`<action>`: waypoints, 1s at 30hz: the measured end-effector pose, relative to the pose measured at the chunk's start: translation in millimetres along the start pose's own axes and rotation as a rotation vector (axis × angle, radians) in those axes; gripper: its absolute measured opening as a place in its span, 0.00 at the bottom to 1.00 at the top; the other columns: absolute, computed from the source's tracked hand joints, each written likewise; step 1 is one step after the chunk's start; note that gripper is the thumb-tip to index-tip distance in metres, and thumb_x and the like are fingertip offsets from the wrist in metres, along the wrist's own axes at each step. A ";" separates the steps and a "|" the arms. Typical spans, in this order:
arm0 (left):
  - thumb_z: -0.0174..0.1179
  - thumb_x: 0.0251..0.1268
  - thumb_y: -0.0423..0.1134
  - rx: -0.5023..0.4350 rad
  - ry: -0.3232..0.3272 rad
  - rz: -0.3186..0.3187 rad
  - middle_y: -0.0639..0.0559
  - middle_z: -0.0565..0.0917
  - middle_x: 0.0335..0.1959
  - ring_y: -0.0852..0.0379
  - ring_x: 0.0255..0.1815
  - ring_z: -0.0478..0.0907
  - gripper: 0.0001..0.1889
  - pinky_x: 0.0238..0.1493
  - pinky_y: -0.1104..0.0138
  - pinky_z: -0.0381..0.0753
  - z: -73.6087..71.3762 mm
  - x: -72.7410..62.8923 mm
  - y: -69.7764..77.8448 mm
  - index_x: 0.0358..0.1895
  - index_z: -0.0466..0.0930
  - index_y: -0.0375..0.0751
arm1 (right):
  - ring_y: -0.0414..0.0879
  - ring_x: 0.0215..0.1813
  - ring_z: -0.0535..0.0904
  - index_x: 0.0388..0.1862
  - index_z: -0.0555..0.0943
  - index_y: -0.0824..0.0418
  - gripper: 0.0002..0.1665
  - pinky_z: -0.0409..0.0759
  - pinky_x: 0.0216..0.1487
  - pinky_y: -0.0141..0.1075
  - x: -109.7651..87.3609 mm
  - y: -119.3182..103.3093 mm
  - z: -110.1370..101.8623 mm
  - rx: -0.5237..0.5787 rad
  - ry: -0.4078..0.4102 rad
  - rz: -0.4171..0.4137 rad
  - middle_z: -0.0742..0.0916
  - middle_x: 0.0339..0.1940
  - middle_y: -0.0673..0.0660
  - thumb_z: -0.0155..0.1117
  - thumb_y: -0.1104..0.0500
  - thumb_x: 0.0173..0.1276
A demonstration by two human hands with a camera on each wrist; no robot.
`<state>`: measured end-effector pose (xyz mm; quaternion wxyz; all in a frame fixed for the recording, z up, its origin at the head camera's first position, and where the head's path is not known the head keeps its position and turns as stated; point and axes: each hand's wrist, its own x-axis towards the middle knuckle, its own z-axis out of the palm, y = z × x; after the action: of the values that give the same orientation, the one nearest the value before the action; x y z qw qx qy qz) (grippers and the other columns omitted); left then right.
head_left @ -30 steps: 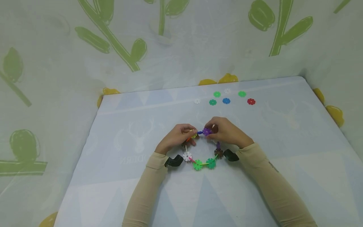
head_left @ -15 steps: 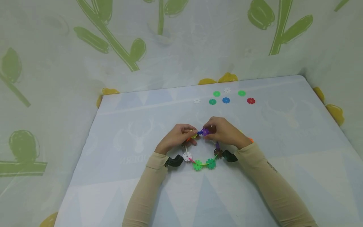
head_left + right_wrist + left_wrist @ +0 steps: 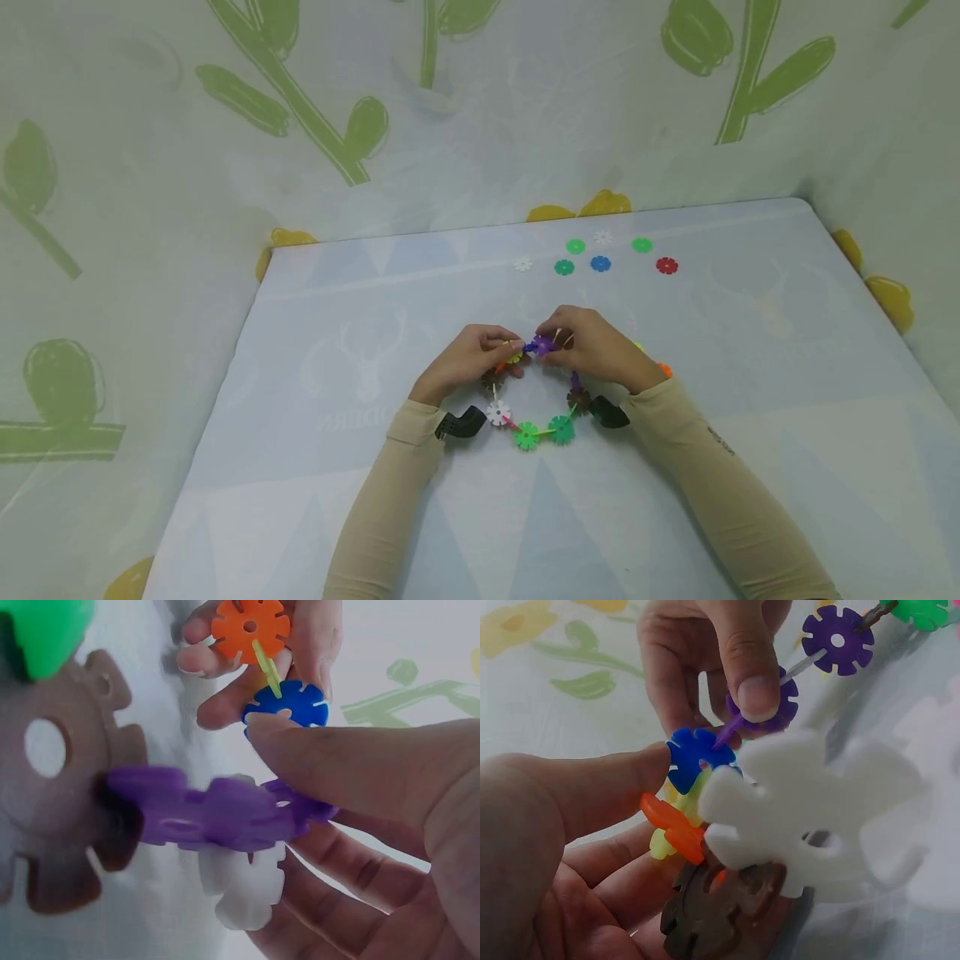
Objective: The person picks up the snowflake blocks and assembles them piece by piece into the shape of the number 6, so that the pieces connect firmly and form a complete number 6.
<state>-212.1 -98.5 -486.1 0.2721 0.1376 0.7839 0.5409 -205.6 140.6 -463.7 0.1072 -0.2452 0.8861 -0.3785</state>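
While hands (image 3: 471, 357) (image 3: 596, 343) pinch the disc chain (image 3: 527, 436) | table (image 3: 360, 508) bears loose discs (image 3: 601, 263)

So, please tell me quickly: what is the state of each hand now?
Left hand: closed, holding the chain of linked discs near its blue notched disc.
Right hand: closed, pinching a purple notched disc of the chain.

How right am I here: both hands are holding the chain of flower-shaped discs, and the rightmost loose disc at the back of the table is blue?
One detail is off: the rightmost loose disc at the back is red, not blue, as the head view shows. The left hand and right hand do hold the chain.
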 end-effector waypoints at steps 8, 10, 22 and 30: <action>0.58 0.79 0.46 -0.008 0.015 -0.010 0.42 0.92 0.44 0.60 0.35 0.88 0.17 0.31 0.70 0.75 -2.6 -0.1 -1.9 0.57 0.82 0.37 | 0.53 0.54 0.84 0.68 0.77 0.65 0.34 0.86 0.55 0.48 -1.9 3.1 -7.5 0.004 -0.070 0.080 0.86 0.57 0.60 0.77 0.56 0.66; 0.58 0.79 0.47 -0.007 0.032 -0.021 0.43 0.93 0.43 0.59 0.36 0.88 0.17 0.33 0.70 0.76 -3.8 -0.7 -1.7 0.57 0.82 0.37 | 0.54 0.56 0.84 0.70 0.76 0.64 0.36 0.86 0.57 0.49 -3.6 4.8 -12.4 0.006 -0.085 0.116 0.86 0.60 0.61 0.76 0.54 0.67; 0.55 0.81 0.44 -0.040 0.160 -0.043 0.39 0.92 0.43 0.59 0.38 0.87 0.16 0.37 0.69 0.79 -8.7 -1.1 -2.4 0.59 0.79 0.36 | 0.52 0.50 0.85 0.67 0.79 0.66 0.24 0.85 0.56 0.50 -6.9 19.9 -32.1 -0.033 -0.108 0.204 0.88 0.54 0.63 0.59 0.53 0.80; 0.50 0.84 0.42 -0.172 0.155 -0.044 0.39 0.89 0.56 0.49 0.52 0.90 0.15 0.53 0.65 0.87 -7.2 -0.2 -2.0 0.62 0.74 0.36 | 0.50 0.47 0.82 0.62 0.82 0.67 0.21 0.85 0.53 0.44 -5.7 25.8 -32.3 0.056 -0.122 0.212 0.89 0.51 0.62 0.57 0.55 0.81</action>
<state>-216.0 -105.0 -485.9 0.2334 0.0542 0.7561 0.6090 -222.0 178.8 -460.0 0.2071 -0.1695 0.8879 -0.3742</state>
